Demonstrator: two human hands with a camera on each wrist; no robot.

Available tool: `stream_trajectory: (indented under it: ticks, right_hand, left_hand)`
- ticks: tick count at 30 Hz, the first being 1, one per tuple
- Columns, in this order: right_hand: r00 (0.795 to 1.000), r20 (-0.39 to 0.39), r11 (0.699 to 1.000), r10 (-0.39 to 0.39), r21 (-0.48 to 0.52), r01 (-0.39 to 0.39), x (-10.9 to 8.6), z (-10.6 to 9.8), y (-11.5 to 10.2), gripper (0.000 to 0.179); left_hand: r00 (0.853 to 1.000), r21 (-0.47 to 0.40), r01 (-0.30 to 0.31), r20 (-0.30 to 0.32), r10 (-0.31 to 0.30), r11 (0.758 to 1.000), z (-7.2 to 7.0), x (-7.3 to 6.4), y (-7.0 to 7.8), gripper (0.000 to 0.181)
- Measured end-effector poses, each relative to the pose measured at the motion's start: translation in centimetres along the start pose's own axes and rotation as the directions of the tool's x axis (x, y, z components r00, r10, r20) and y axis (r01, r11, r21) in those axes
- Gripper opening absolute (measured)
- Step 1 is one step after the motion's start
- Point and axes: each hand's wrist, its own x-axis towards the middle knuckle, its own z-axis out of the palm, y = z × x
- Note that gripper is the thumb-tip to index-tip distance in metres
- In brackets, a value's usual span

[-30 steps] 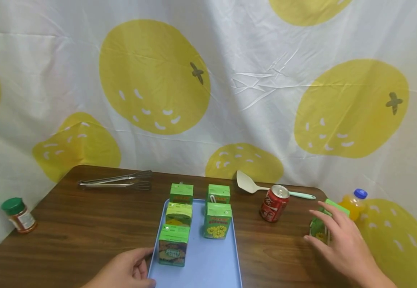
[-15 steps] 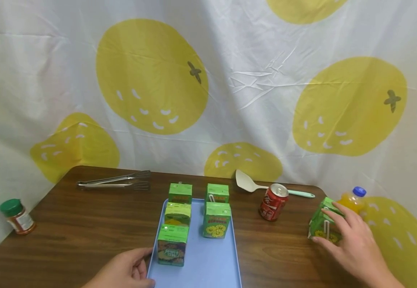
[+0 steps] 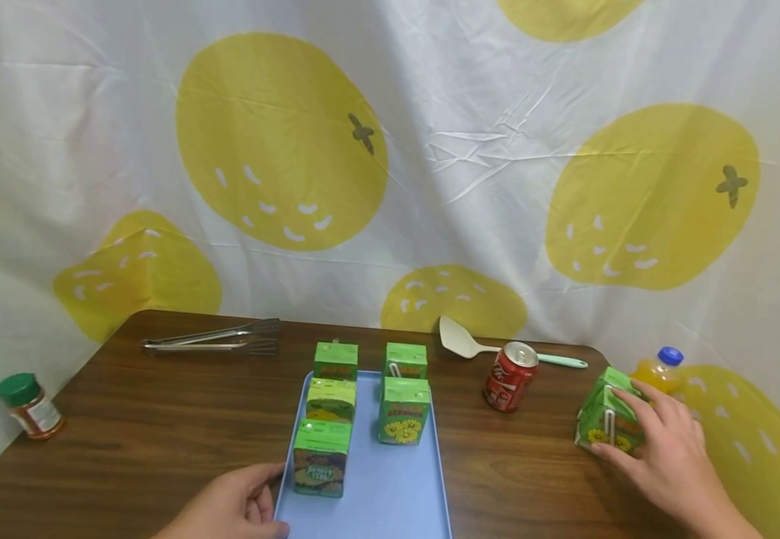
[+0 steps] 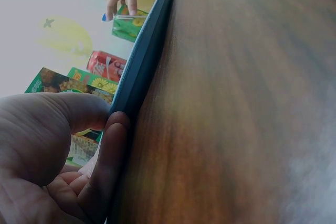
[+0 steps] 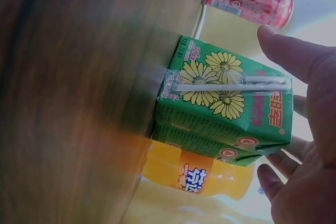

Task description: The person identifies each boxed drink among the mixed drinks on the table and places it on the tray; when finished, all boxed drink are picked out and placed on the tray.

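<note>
My left hand [image 3: 228,501] pinches the left rim of a blue tray [image 3: 397,501] between thumb and fingers; the left wrist view shows the tray's edge [image 4: 140,69] in that grip. Several green drink cartons stand upright on the tray, among them a brown-fronted one [image 3: 320,471] and a flower-printed one [image 3: 403,423]. At the table's right, my right hand [image 3: 676,453] is spread around a flower-printed carton with a straw [image 3: 622,428]. In the right wrist view, the thumb is apart from this carton [image 5: 210,114]; fingertip contact is unclear. A second green carton [image 5: 205,142] stands against it.
A red cola can [image 3: 511,378] stands between the tray and the right-hand cartons, before a spatula [image 3: 460,339]. An orange drink bottle [image 3: 659,373] is behind those cartons. Metal tongs [image 3: 211,340] lie at the back left; a green-capped spice jar [image 3: 31,408] stands at the left edge.
My right hand has shifted slightly right and down around the straw carton, whose front now shows more. The left hand keeps its hold on the tray.
</note>
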Motion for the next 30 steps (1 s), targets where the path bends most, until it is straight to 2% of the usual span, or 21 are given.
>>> stream_trajectory:
  ticks: [9, 16, 25, 30]
  right_hand:
    - [1.0, -0.001, 1.0, 0.008, 0.027, -0.008, -0.18, 0.29, 0.13, 0.098]
    - [1.0, 0.017, 1.0, 0.007, 0.004, -0.007, -0.26, 0.37, -0.08, 0.1]
    - [1.0, 0.021, 1.0, 0.002, -0.001, -0.002, -0.32, 0.32, -0.05, 0.098]
    - [1.0, 0.004, 1.0, -0.02, -0.002, 0.02, -0.3, 0.42, -0.03, 0.09]
  left_hand:
    - [1.0, 0.015, -0.003, -0.006, 0.004, 1.0, -0.05, -0.07, 0.03, 0.087]
    - [0.994, 0.062, -0.106, -0.007, 0.106, 0.992, 0.0, -0.15, -0.02, 0.085]
    - [0.998, 0.055, -0.069, -0.011, 0.069, 0.996, 0.07, -0.15, 0.14, 0.086]
    - [0.997, 0.05, -0.081, -0.006, 0.081, 0.995, 0.04, -0.17, 0.1, 0.086]
